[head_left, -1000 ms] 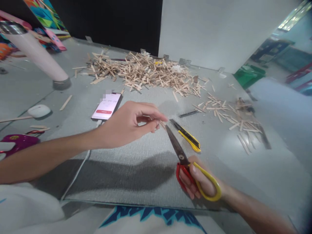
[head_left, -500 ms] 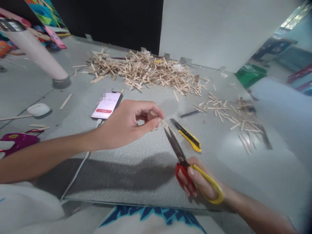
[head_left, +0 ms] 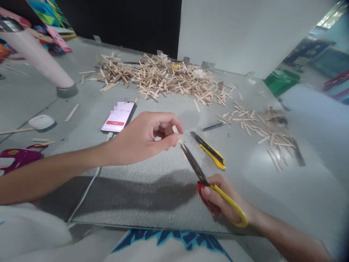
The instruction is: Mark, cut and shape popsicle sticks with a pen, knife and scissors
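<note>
My left hand [head_left: 148,138] pinches a small wooden stick [head_left: 175,130] between thumb and forefinger above the table's middle. A pair of scissors [head_left: 196,166] with one yellow and one red handle sits in my right hand [head_left: 222,198], its fingers through the loops. The blades are nearly closed, and their tips meet the stick just below my left thumb. Whether they cut into the wood I cannot tell. Just right of the blades lies a yellow and black utility knife [head_left: 211,152] on the table.
A big heap of wooden sticks [head_left: 163,78] lies along the back panel, with a looser scatter of sticks [head_left: 247,120] to the right. A phone [head_left: 119,116] on a white cable, a computer mouse [head_left: 41,122] and a pale pink tumbler [head_left: 40,54] stand at left. A dark thin blade [head_left: 213,126] lies behind the knife.
The scissor blades have come together and their tips shifted slightly left along the stick. My right fingers have closed on the handles. More of the stick's upper end shows inside my left hand.
</note>
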### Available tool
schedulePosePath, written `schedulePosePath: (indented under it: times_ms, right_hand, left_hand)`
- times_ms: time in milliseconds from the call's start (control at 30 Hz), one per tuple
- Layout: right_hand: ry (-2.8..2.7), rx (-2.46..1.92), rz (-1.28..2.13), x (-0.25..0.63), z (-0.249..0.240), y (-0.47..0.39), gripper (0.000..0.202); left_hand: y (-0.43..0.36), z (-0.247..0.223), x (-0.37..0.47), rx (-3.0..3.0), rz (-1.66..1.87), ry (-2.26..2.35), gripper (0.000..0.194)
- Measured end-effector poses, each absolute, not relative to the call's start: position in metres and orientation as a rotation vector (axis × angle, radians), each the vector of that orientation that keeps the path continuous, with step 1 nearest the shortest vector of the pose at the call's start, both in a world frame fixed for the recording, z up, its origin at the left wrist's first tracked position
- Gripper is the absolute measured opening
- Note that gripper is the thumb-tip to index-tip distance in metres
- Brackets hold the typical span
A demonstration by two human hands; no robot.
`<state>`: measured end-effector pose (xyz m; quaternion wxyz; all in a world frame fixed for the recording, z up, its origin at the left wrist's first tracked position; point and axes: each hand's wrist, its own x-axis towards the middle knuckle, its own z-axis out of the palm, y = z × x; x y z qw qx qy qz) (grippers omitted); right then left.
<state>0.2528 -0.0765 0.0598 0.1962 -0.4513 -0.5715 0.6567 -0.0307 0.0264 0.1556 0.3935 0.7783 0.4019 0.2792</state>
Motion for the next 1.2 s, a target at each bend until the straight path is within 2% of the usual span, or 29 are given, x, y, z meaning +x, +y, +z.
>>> schedulePosePath:
  times_ms: [267, 667, 867, 1200]
  right_hand:
    - [-1.576, -1.313, 1.863, 0.252, 0.059, -0.079, 0.071]
    - [-1.613, -1.409, 1.813, 0.252, 0.058, -0.08, 0.071]
    - [-1.657, -1.409, 1.797, 0.255, 0.056, -0.08, 0.077]
    - [-1.518, -1.164, 1.894, 0.246, 0.053, -0.083, 0.079]
  left_hand:
    - [0.028, 0.15, -0.031, 2.073, 0.699, 0.979, 0.023]
    - [0.028, 0.148, -0.031, 2.045, 0.735, 0.957, 0.019]
    - [0.033, 0.145, -0.029, 1.991, 0.752, 0.928, 0.025]
    - [0.035, 0.144, -0.026, 1.793, 0.617, 0.824, 0.034]
